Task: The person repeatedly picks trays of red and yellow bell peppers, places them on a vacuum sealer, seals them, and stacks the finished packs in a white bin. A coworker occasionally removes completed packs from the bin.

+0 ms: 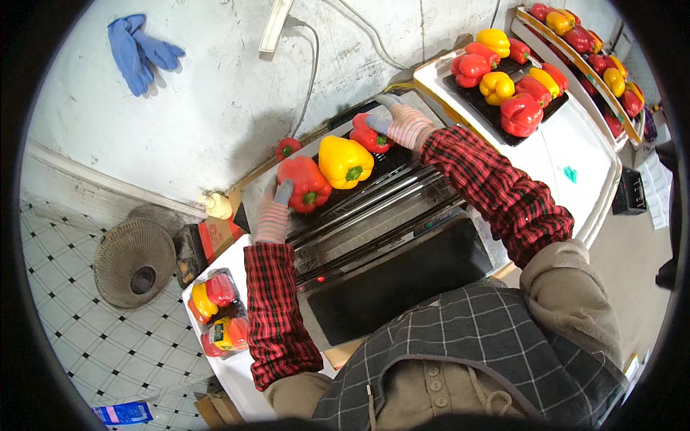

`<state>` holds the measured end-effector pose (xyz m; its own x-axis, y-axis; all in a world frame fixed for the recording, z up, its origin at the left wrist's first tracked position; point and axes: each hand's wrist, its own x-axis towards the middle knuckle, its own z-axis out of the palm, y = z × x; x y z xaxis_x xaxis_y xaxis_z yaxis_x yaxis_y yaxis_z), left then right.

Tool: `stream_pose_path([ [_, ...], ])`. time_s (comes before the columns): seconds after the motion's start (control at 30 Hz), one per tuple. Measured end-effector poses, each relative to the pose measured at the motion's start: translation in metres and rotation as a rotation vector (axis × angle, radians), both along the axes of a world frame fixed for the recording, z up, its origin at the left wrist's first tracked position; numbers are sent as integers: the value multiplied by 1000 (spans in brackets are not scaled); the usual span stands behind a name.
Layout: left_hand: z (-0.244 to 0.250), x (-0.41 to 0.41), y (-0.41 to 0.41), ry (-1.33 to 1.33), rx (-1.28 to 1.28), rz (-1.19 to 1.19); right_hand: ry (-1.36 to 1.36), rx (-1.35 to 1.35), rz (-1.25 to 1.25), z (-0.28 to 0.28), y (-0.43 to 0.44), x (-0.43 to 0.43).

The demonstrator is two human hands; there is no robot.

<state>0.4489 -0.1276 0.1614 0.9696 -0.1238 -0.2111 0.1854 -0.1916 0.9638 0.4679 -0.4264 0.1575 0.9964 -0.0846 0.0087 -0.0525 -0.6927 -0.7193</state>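
Note:
My left hand, in a striped glove with grey fingertips, rests against the left side of a large red bell pepper. My right hand, gloved the same way, has a fingertip at a smaller red bell pepper; its other fingers reach past it toward the back. Between these two sits a yellow bell pepper. The three peppers lie in a row on a black tray at the back of a metal tray-wrapping machine. The machine's front has a dark flat plate.
A lone red pepper lies by the wall. Black trays of peppers stand at right, with stacked crates beyond. Wrapped pepper packs sit lower left, near a wire basket. A cable hangs behind the machine.

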Motion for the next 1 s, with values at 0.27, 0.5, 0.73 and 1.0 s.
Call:
stream_pose_path([
  [0.27,4,-6,-11,-484,662,-108,102,-108,193,16,1,-15],
  [0.5,15,-25,7,-499,707,-145,-69,-35,210,19,-16,-52],
  [0.73,5,-72,75,-238,1571,-708,85,-890,491,6,-86,-101],
  [1.0,-52,-85,62,-732,1232,-300,35,-545,277,-23,-65,-114],
])
